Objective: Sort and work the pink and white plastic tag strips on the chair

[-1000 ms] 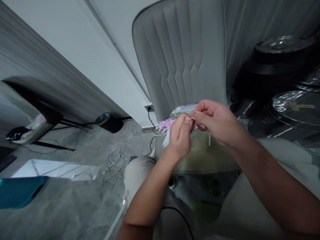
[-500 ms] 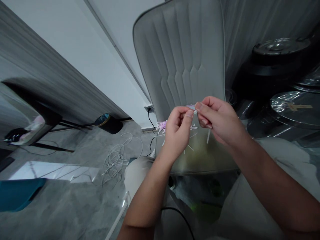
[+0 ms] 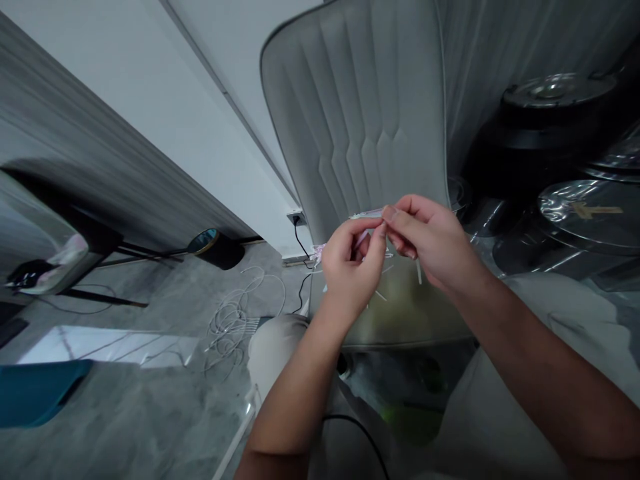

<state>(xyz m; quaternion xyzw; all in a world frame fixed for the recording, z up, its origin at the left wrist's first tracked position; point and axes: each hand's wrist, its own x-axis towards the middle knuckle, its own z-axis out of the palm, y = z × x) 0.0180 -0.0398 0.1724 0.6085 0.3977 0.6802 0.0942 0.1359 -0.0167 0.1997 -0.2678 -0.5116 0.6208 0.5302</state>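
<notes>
My left hand (image 3: pixel 350 267) and my right hand (image 3: pixel 427 243) meet above the seat of a grey padded chair (image 3: pixel 360 133). Both pinch a thin pale strip (image 3: pixel 367 215) between thumb and forefinger; its end pokes out to the left of my right thumb. A second thin white strip (image 3: pixel 419 271) hangs down below my right palm. A pile of pink and white strips (image 3: pixel 319 252) lies on the chair seat (image 3: pixel 400 313), mostly hidden behind my left hand. A few loose strips lie on the seat under my hands.
Foil-covered round containers (image 3: pixel 585 213) and a black pot (image 3: pixel 550 120) stand at the right. A coil of white cable (image 3: pixel 235 313) lies on the grey floor, near a wall socket (image 3: pixel 297 217). A teal object (image 3: pixel 40 393) sits at the lower left. My knee (image 3: pixel 277 340) shows below.
My hands have risen slightly and shifted left, now covering most of the pink and white pile. The pinch on the thin strip has held throughout.
</notes>
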